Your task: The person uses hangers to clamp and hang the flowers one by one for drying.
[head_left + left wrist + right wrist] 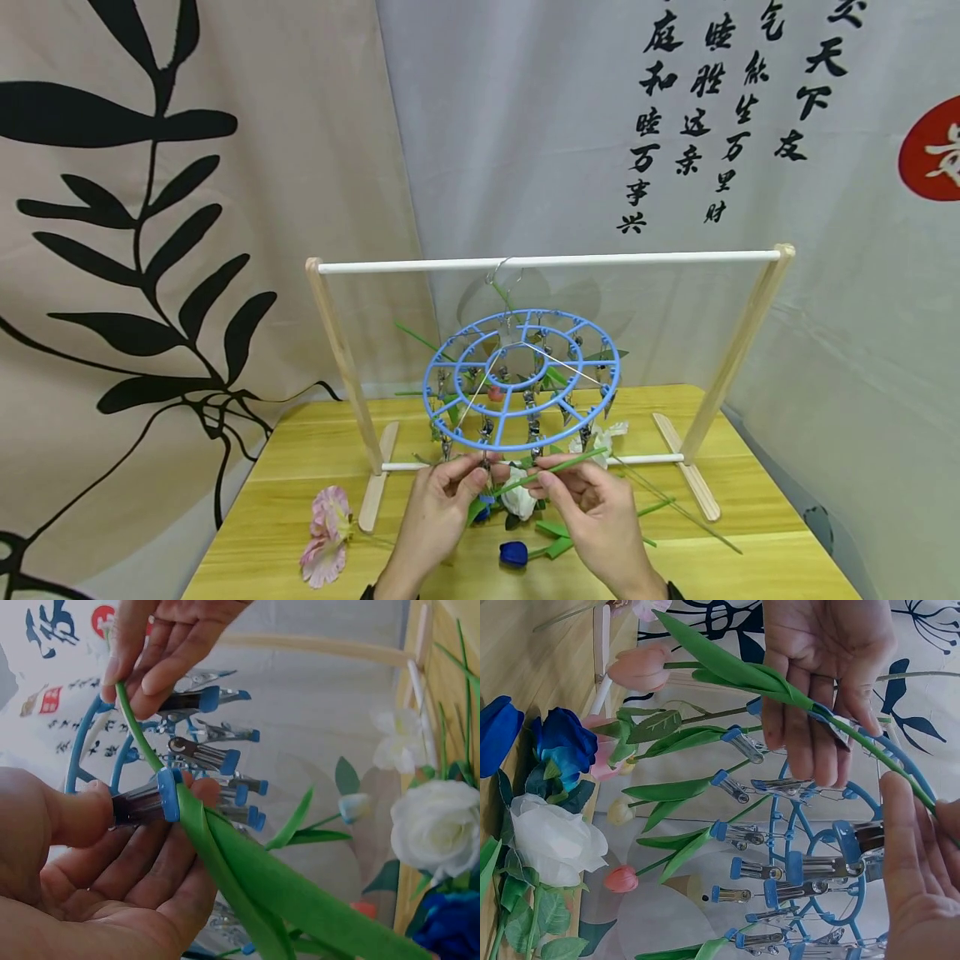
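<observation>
"Which step do we have in hand?"

"Clipping up a flower, we'd judge. At left, our left hand [450,498] pinches a metal clip [169,796] between thumb and fingers, under the front of the blue ring hanger [501,447]. The peach tulip [637,667] has its stem across the clip's blue tip, with the bloom hanging below."

"And our right hand [596,504]?"

"At right, it pinches the bare upper end of that stem between thumb and fingers. We can't tell whether the clip bites yet. The next move seems to call for easing the clip closed on the stem while we hold it steady."

"Where have we room to move?"

"Farthest left, the pink flower [327,533] lies near the left edge of the table [285,467]. Bare wood shows between the rack's left foot [378,477] and our left wrist. The middle is tight: neighbouring clips hang close by, and the white rose [517,497] and blue tulip [513,555] sit beneath our hands. At right, a long thin stem [690,514] passes in front of the right foot [688,468]; beyond that we see open table up to the right edge."
</observation>
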